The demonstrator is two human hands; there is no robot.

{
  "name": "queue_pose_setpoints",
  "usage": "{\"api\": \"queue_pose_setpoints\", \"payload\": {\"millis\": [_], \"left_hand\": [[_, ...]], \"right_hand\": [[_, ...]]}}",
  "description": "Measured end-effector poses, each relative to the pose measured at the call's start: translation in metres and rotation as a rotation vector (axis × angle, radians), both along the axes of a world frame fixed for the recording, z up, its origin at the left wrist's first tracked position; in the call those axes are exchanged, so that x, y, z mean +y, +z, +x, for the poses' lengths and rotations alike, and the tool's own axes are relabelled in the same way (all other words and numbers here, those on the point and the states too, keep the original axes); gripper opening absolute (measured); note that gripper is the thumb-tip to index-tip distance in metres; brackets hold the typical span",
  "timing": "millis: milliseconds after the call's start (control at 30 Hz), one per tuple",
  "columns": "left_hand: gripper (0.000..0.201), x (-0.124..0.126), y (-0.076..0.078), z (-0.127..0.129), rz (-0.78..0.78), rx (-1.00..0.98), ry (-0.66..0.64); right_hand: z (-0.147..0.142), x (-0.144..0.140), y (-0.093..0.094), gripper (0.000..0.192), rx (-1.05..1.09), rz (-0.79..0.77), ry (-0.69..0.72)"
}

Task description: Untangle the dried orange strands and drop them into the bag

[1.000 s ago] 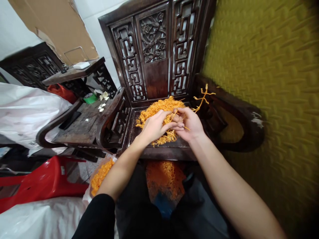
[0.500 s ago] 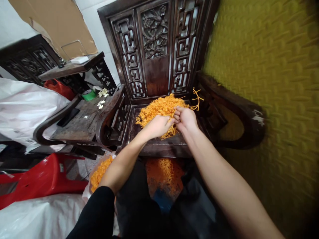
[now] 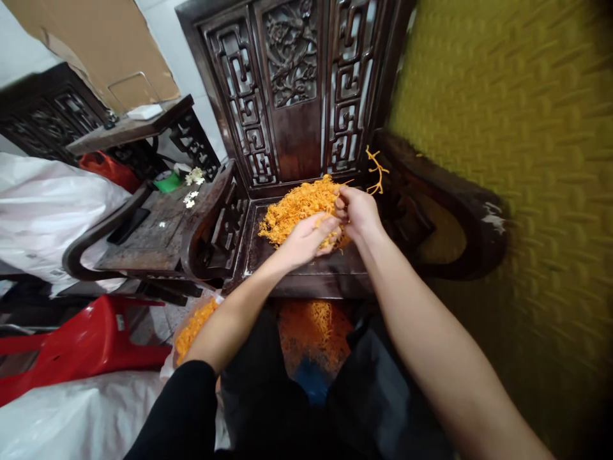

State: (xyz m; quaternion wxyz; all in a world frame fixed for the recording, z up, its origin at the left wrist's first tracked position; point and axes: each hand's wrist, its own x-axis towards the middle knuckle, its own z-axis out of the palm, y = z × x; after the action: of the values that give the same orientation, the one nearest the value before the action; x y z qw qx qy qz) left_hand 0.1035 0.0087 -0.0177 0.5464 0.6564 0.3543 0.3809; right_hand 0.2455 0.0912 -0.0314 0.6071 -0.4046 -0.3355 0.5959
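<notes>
A tangled heap of thin orange branched strands [image 3: 301, 207] lies on the dark carved wooden chair's seat [image 3: 261, 255]. At the heap's front right edge, my left hand [image 3: 311, 239] is closed, with orange bits showing at its fingers. Close against it, my right hand [image 3: 360, 211] has its fingers curled in a pinch at the heap's right side. Behind the right hand an orange branched twig [image 3: 378, 171] sticks up, seemingly from its grip; the lower part is hidden.
A clear bag of orange pieces [image 3: 195, 329] stands on the floor by my left forearm. More orange strands [image 3: 322, 319] lie below the seat. At left are a red plastic stool [image 3: 90, 338], white sacks [image 3: 52, 211] and a second wooden chair [image 3: 143, 252] bearing green tape [image 3: 167, 183].
My left hand has turned and come closer under the right hand, and orange bits now show in its fingers. The orange twig behind the right hand has shifted slightly upward.
</notes>
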Motion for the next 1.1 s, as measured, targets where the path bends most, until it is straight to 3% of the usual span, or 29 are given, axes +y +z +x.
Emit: {"api": "queue_pose_setpoints", "payload": {"millis": [67, 167, 267, 367, 600, 733, 833, 933, 1033, 1100], "left_hand": [[0.061, 0.007, 0.006, -0.014, 0.056, 0.018, 0.086], [0.058, 0.011, 0.012, -0.03, 0.169, 0.197, 0.098], [0.055, 0.014, 0.012, -0.036, 0.373, 0.365, 0.056], [0.051, 0.019, 0.009, -0.036, 0.505, 0.462, 0.041], [0.04, 0.026, 0.009, -0.031, 0.546, 0.662, 0.063], [0.042, 0.034, 0.01, -0.024, 0.548, 0.69, 0.132], [0.047, 0.041, 0.008, -0.018, 0.504, 0.663, 0.187], [0.053, 0.037, 0.008, -0.013, 0.323, 0.514, 0.222], [0.053, 0.018, 0.011, -0.012, 0.058, 0.288, 0.021], [0.051, 0.005, 0.013, -0.015, -0.054, 0.166, -0.123]], "right_hand": [[-0.006, -0.023, 0.013, 0.033, -0.005, 0.091, 0.001], [-0.005, -0.051, 0.026, 0.038, -0.062, 0.243, 0.087], [-0.002, -0.061, 0.026, 0.033, -0.11, 0.282, 0.239], [-0.003, -0.059, 0.019, 0.03, -0.176, 0.317, 0.268], [-0.011, -0.046, 0.001, 0.015, -0.321, 0.441, 0.023], [-0.018, -0.036, -0.003, 0.017, -0.384, 0.449, -0.177], [-0.027, -0.028, -0.006, 0.022, -0.389, 0.449, -0.245], [-0.03, -0.013, -0.011, 0.018, -0.39, 0.465, -0.287], [-0.015, 0.014, -0.017, 0.02, -0.346, 0.352, -0.463], [0.001, 0.029, -0.022, 0.026, -0.285, 0.193, -0.612]]}}
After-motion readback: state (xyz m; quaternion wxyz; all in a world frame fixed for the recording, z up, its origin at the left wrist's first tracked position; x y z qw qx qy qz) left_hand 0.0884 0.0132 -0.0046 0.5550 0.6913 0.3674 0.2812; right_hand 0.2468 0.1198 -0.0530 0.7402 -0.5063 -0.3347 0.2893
